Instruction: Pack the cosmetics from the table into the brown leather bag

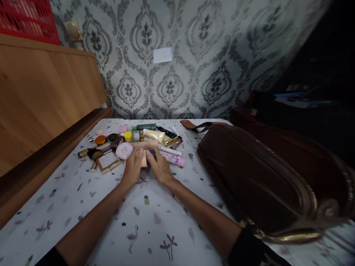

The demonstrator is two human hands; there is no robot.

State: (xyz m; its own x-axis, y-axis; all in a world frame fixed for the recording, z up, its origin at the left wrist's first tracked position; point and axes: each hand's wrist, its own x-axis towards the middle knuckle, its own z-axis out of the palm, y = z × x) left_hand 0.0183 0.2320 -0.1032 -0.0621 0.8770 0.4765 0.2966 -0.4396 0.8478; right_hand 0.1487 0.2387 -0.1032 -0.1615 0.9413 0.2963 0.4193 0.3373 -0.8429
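Both hands meet over the near edge of a spread of cosmetics. Between them lies a small beige bottle with a dark blue cap (150, 157), held on its side. My left hand (133, 165) is closed around the beige end. My right hand (161, 169) grips the capped end with thumb and fingers. Close to the left hand are a round pink compact (124, 150) and a glittery square palette (108, 161). A pink printed tube (174, 159) and a white pen-like stick (171, 151) lie beside the right hand. Just beyond the hands is a long beige tube (144, 143).
A large dark brown leather bag (252, 171) with a zip fills the right side of the patterned white sheet (149, 233). More tubes, jars and brushes (97, 154) lie at the back. A wooden panel (43, 99) stands left, below a red basket (26, 14). Patterned wallpaper closes off the back.
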